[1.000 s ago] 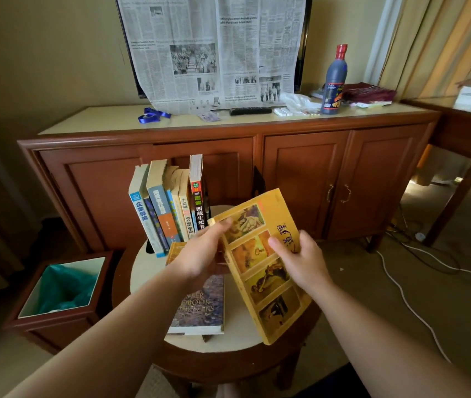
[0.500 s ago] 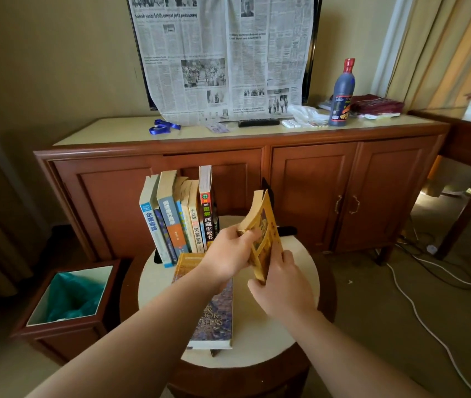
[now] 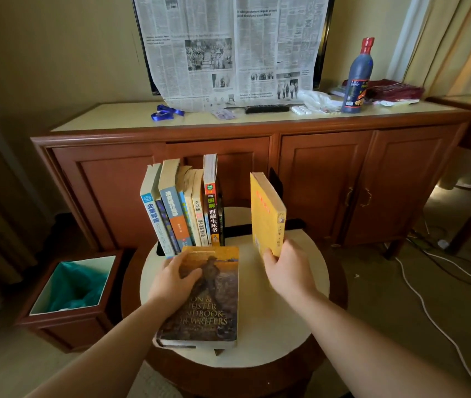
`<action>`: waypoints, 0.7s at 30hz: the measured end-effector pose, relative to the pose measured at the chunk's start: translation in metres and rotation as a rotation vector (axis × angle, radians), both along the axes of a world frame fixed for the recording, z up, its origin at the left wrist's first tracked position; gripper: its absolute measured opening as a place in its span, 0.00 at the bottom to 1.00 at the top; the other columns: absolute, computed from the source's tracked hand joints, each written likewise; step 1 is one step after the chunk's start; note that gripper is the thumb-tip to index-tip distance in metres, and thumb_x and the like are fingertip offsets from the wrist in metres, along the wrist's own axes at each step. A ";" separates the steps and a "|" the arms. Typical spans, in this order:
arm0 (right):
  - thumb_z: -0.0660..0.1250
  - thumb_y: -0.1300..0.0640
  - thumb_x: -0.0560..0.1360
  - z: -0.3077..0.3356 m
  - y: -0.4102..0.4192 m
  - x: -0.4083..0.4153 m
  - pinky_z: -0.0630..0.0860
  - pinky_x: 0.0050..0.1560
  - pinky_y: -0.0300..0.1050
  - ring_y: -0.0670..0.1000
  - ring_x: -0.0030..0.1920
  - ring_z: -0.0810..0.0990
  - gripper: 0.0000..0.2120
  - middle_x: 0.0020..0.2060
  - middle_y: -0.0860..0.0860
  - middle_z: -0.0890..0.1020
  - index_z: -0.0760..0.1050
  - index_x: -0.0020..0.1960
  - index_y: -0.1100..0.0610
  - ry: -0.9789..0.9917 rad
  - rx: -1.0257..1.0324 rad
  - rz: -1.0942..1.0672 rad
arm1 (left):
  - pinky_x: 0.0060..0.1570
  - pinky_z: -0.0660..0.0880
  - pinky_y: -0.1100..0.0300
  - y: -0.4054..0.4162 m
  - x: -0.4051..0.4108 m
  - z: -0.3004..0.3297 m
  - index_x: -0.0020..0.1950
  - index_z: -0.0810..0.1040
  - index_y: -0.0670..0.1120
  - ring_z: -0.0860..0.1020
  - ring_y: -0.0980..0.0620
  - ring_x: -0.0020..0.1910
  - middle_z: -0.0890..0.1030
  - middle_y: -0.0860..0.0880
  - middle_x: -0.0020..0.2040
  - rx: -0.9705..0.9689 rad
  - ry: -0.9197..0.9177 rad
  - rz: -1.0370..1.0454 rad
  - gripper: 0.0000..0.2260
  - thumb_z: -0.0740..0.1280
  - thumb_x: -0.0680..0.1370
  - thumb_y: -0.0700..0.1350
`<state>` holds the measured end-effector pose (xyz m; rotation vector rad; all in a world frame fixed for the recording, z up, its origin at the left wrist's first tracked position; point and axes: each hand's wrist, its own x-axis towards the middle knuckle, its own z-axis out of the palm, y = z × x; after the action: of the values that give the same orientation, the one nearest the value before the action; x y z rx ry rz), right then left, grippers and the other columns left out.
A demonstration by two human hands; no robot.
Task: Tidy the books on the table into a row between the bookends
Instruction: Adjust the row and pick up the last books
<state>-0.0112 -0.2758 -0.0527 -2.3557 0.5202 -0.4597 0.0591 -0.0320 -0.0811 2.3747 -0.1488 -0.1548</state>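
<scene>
- so half a second ago both hands were on the yellow book point(image 3: 267, 214); now just the right hand point(image 3: 287, 271) pinches its bottom corner, book upright near the right bookend point(image 3: 277, 182)
- left hand point(image 3: 175, 278) dropped onto the handbook point(image 3: 207, 297) lying flat on the round table point(image 3: 300, 282), fingers loose, thumb across the cover
- there's a gap between the yellow book and the leaning row of books point(image 3: 184, 208)
- bookends are mostly hidden, and the handbook title is partly covered by the hand
</scene>
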 end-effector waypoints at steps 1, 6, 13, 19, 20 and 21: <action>0.66 0.50 0.82 0.005 0.000 0.007 0.69 0.29 0.32 0.48 0.41 0.80 0.09 0.51 0.50 0.81 0.74 0.55 0.56 -0.019 0.025 0.008 | 0.71 0.71 0.50 0.009 0.004 -0.008 0.81 0.63 0.59 0.73 0.46 0.71 0.71 0.48 0.76 -0.081 0.094 -0.026 0.27 0.68 0.83 0.51; 0.66 0.50 0.82 0.029 0.004 0.054 0.80 0.46 0.46 0.55 0.52 0.83 0.12 0.58 0.52 0.83 0.77 0.60 0.56 -0.070 0.132 0.046 | 0.74 0.66 0.52 0.010 0.005 -0.016 0.85 0.49 0.60 0.69 0.46 0.74 0.64 0.49 0.81 -0.192 0.208 -0.053 0.29 0.59 0.87 0.48; 0.65 0.54 0.83 0.039 0.009 0.095 0.78 0.55 0.48 0.58 0.64 0.80 0.17 0.67 0.55 0.80 0.74 0.71 0.55 -0.072 0.151 0.083 | 0.81 0.40 0.39 -0.035 -0.012 -0.017 0.84 0.36 0.57 0.44 0.38 0.84 0.52 0.51 0.85 -0.034 0.140 -0.101 0.33 0.55 0.87 0.52; 0.66 0.53 0.83 0.032 0.014 0.121 0.79 0.63 0.55 0.60 0.66 0.79 0.17 0.66 0.56 0.80 0.74 0.70 0.56 -0.040 0.220 0.036 | 0.78 0.31 0.42 -0.095 -0.040 -0.013 0.83 0.34 0.42 0.34 0.42 0.82 0.39 0.42 0.85 0.180 0.146 -0.320 0.34 0.52 0.85 0.50; 0.66 0.53 0.83 0.030 0.014 0.125 0.78 0.63 0.54 0.60 0.66 0.78 0.17 0.66 0.56 0.80 0.74 0.70 0.55 -0.035 0.233 0.031 | 0.79 0.32 0.40 -0.098 -0.039 -0.018 0.84 0.39 0.41 0.35 0.42 0.83 0.42 0.41 0.85 0.256 0.118 -0.364 0.33 0.51 0.84 0.51; 0.66 0.54 0.83 0.028 0.016 0.127 0.78 0.62 0.53 0.59 0.66 0.79 0.17 0.66 0.55 0.80 0.74 0.70 0.55 -0.029 0.247 0.031 | 0.79 0.32 0.39 -0.097 -0.036 -0.020 0.84 0.45 0.42 0.36 0.42 0.83 0.43 0.40 0.85 0.316 0.076 -0.410 0.32 0.50 0.84 0.52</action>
<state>0.1159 -0.2603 -0.0245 -2.1143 0.4963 -0.3915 0.0227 -0.1291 -0.1015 2.6177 -0.6152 -0.4943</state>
